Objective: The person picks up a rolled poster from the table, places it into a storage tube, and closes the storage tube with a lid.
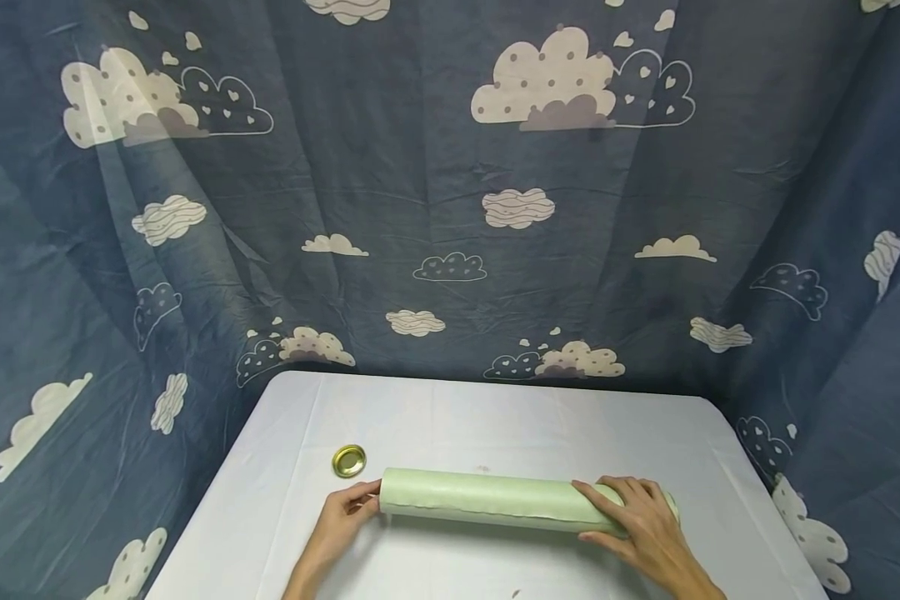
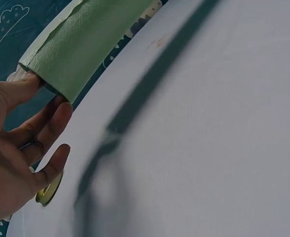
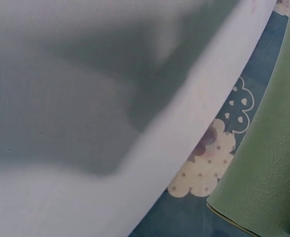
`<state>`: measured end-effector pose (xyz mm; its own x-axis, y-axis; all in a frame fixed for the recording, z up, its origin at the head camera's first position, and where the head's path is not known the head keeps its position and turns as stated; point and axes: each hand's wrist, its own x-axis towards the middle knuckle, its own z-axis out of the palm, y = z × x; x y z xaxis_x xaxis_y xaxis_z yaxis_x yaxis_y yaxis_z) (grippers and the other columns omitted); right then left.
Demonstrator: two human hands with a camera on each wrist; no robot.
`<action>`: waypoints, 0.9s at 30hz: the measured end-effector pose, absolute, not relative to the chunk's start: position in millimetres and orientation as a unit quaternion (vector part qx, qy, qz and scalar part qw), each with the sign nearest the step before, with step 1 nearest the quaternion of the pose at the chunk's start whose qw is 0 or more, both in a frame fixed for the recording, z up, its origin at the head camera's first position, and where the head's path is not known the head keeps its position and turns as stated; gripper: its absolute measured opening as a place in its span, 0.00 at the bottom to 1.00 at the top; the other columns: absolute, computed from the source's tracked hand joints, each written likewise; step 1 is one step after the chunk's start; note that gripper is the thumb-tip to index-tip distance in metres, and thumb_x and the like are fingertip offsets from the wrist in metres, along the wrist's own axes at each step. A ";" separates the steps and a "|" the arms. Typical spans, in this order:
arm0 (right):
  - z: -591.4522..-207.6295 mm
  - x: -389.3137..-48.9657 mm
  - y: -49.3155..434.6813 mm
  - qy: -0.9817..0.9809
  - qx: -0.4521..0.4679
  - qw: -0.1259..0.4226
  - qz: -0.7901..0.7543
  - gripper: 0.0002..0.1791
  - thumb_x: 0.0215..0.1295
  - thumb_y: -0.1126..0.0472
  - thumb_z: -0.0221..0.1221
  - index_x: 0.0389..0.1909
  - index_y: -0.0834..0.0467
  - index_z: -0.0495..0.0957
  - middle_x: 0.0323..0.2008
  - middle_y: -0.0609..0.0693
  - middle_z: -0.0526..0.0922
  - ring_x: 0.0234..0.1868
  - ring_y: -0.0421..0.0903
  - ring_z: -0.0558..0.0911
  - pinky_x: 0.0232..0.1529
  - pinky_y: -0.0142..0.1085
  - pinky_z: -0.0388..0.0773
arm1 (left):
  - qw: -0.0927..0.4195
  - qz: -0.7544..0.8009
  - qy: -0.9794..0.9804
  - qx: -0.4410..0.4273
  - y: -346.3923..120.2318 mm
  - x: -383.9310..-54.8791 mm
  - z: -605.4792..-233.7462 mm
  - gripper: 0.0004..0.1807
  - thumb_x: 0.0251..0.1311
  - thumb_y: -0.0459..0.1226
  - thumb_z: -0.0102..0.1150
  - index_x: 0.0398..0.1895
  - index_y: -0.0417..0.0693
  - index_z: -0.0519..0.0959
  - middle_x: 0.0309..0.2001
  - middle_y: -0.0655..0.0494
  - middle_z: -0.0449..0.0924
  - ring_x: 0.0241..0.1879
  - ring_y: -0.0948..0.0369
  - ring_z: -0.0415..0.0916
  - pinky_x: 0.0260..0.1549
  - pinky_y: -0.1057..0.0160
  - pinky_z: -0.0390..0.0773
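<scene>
A pale green rolled mat point(image 1: 487, 500) with a creased, leather-like surface lies crosswise between the two hands. At its left end, my left hand point(image 1: 337, 525) pinches the rim, the thumb on one side and fingertips at the opening, as the left wrist view shows. My right hand point(image 1: 645, 529) grips the right end from above, thumb on the near side and fingers over the top. In the right wrist view only a bit of that hand shows beside the mat point(image 3: 268, 148). The mat's shadow falls on the white cloth apart from it.
A round gold lid point(image 1: 348, 460) lies on the white-covered table point(image 1: 435, 408), just beyond the left hand. Dark blue curtains point(image 1: 420, 167) with cloud prints hang behind and at both sides. A small dark mark point(image 1: 516, 593) shows near the front.
</scene>
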<state>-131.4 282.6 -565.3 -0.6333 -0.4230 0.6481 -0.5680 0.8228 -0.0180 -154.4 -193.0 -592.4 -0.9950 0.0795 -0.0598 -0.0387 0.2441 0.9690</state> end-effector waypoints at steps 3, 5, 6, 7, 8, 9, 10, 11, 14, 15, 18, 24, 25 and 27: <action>-565.0 -130.8 283.2 -0.898 0.272 0.326 0.112 0.38 0.58 0.24 0.60 0.64 0.40 0.82 0.44 0.50 0.86 0.44 0.49 0.83 0.44 0.51 0.75 | 0.034 0.611 0.791 0.007 -195.4 -152.7 -593.4 0.19 0.67 0.40 0.66 0.58 0.42 0.84 0.47 0.49 0.88 0.40 0.65 0.84 0.46 0.71 0.81; -565.0 -130.0 283.9 -0.900 0.267 0.324 0.113 0.38 0.56 0.24 0.61 0.64 0.40 0.82 0.44 0.51 0.86 0.44 0.49 0.83 0.44 0.51 0.75 | 0.019 0.604 0.797 0.002 -198.4 -151.3 -594.6 0.18 0.67 0.42 0.67 0.57 0.44 0.85 0.46 0.50 0.89 0.40 0.65 0.84 0.45 0.71 0.80; -565.0 -129.4 284.3 -0.902 0.265 0.322 0.113 0.38 0.55 0.24 0.62 0.63 0.40 0.82 0.44 0.51 0.86 0.44 0.49 0.83 0.44 0.51 0.75 | 0.009 0.596 0.803 -0.002 -200.4 -150.6 -594.9 0.17 0.67 0.42 0.67 0.56 0.46 0.85 0.45 0.50 0.90 0.39 0.65 0.84 0.45 0.71 0.81; -565.1 -128.8 284.8 -0.903 0.262 0.320 0.112 0.39 0.54 0.25 0.63 0.63 0.40 0.82 0.44 0.51 0.86 0.44 0.50 0.83 0.44 0.52 0.75 | -0.004 0.585 0.811 -0.006 -202.8 -150.3 -595.6 0.17 0.67 0.42 0.67 0.56 0.46 0.86 0.45 0.50 0.90 0.39 0.66 0.84 0.44 0.70 0.81; -565.2 -128.0 285.4 -0.905 0.259 0.318 0.110 0.39 0.53 0.25 0.65 0.63 0.40 0.82 0.44 0.51 0.86 0.44 0.50 0.83 0.44 0.52 0.75 | -0.016 0.573 0.819 -0.014 -205.6 -150.0 -595.8 0.17 0.67 0.42 0.67 0.56 0.47 0.85 0.46 0.51 0.90 0.40 0.66 0.83 0.44 0.70 0.81; -565.5 -127.3 286.1 -0.907 0.257 0.315 0.108 0.39 0.52 0.26 0.66 0.64 0.40 0.82 0.44 0.51 0.86 0.44 0.50 0.83 0.44 0.52 0.75 | -0.028 0.557 0.829 -0.023 -208.6 -149.9 -596.1 0.18 0.68 0.42 0.67 0.57 0.46 0.85 0.48 0.51 0.89 0.41 0.66 0.82 0.45 0.69 0.81; -565.6 -126.4 286.9 -0.909 0.254 0.313 0.106 0.40 0.51 0.27 0.67 0.64 0.40 0.82 0.44 0.51 0.86 0.44 0.50 0.83 0.45 0.52 0.75 | -0.043 0.539 0.840 -0.030 -211.9 -150.2 -596.5 0.18 0.68 0.42 0.67 0.57 0.45 0.84 0.49 0.51 0.88 0.42 0.66 0.81 0.45 0.67 0.82; -565.8 -125.6 287.8 -0.911 0.252 0.311 0.104 0.40 0.50 0.27 0.68 0.64 0.39 0.81 0.44 0.51 0.86 0.44 0.51 0.83 0.45 0.53 0.75 | -0.058 0.518 0.853 -0.036 -215.5 -150.8 -596.8 0.19 0.68 0.42 0.66 0.58 0.44 0.83 0.50 0.51 0.87 0.43 0.65 0.81 0.46 0.65 0.83; -567.1 -122.7 291.7 -0.914 0.244 0.307 0.104 0.40 0.49 0.28 0.68 0.64 0.39 0.81 0.45 0.52 0.86 0.44 0.51 0.83 0.46 0.53 0.75 | -0.099 0.445 0.889 -0.040 -225.0 -155.1 -598.5 0.23 0.68 0.40 0.67 0.62 0.38 0.79 0.51 0.48 0.84 0.47 0.56 0.81 0.47 0.54 0.84; -567.6 -121.9 293.2 -0.915 0.242 0.307 0.106 0.40 0.50 0.27 0.68 0.64 0.39 0.81 0.45 0.52 0.86 0.44 0.52 0.83 0.46 0.53 0.75 | -0.113 0.416 0.901 -0.037 -227.8 -157.1 -599.4 0.25 0.67 0.40 0.68 0.63 0.36 0.78 0.50 0.46 0.83 0.47 0.53 0.82 0.47 0.51 0.84; -568.8 -120.4 296.9 -0.914 0.236 0.312 0.108 0.40 0.53 0.24 0.63 0.64 0.40 0.82 0.44 0.52 0.86 0.43 0.52 0.83 0.45 0.53 0.75 | -0.157 0.322 0.933 -0.021 -235.0 -164.8 -603.7 0.31 0.63 0.42 0.71 0.63 0.31 0.77 0.48 0.40 0.80 0.46 0.46 0.80 0.43 0.46 0.81; -570.1 -120.5 300.2 -0.910 0.237 0.322 0.113 0.40 0.55 0.23 0.60 0.64 0.41 0.81 0.44 0.52 0.86 0.43 0.52 0.83 0.43 0.51 0.73 | -0.183 0.207 0.961 -0.009 -238.2 -184.9 -614.6 0.43 0.55 0.50 0.76 0.64 0.26 0.74 0.44 0.37 0.74 0.41 0.48 0.72 0.35 0.54 0.71; -570.3 -120.4 300.5 -0.909 0.238 0.324 0.114 0.40 0.56 0.23 0.60 0.65 0.41 0.81 0.44 0.52 0.86 0.43 0.52 0.83 0.43 0.51 0.73 | -0.179 0.201 0.963 -0.006 -236.9 -188.6 -616.0 0.45 0.55 0.51 0.76 0.64 0.25 0.74 0.42 0.38 0.73 0.39 0.49 0.70 0.34 0.55 0.70; -571.1 -119.9 301.4 -0.907 0.238 0.327 0.116 0.40 0.56 0.23 0.60 0.64 0.41 0.81 0.43 0.52 0.86 0.43 0.51 0.83 0.42 0.51 0.73 | -0.170 0.197 0.966 -0.002 -233.0 -195.2 -618.1 0.46 0.54 0.53 0.76 0.64 0.24 0.74 0.40 0.39 0.71 0.37 0.51 0.67 0.32 0.56 0.68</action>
